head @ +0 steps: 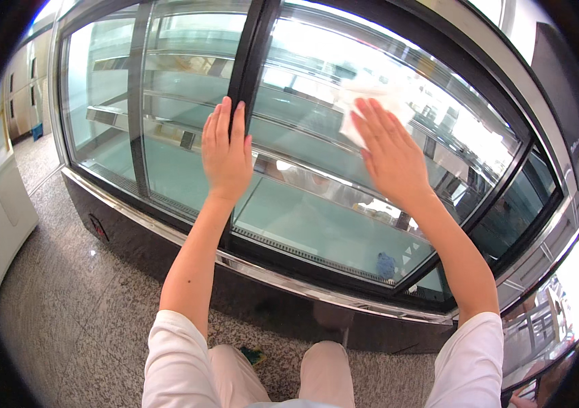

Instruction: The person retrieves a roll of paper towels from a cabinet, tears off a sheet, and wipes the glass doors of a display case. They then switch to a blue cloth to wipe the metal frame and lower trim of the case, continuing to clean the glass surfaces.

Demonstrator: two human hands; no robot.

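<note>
In front of me stands a glass display case with sliding doors and black frames. My right hand [389, 148] lies flat over a white cloth or paper wipe [351, 127], pressing it to the right glass door [310, 214]. The wipe spreads out past my fingertips. My left hand [227, 150] rests with fingers extended on the black door frame [255, 56] and the left glass door [182, 102] beside it, with nothing in it. Behind the right door, at the bottom, a crumpled blue cloth [385, 265] is visible.
Glass shelves [192, 94] with metal edges run inside the case. A metal rail [279, 273] and dark base [131, 250] lie below the doors. At the left stands a white cabinet [1, 214] on the speckled floor [65, 306]. A dark panel [557, 76] rises at the right.
</note>
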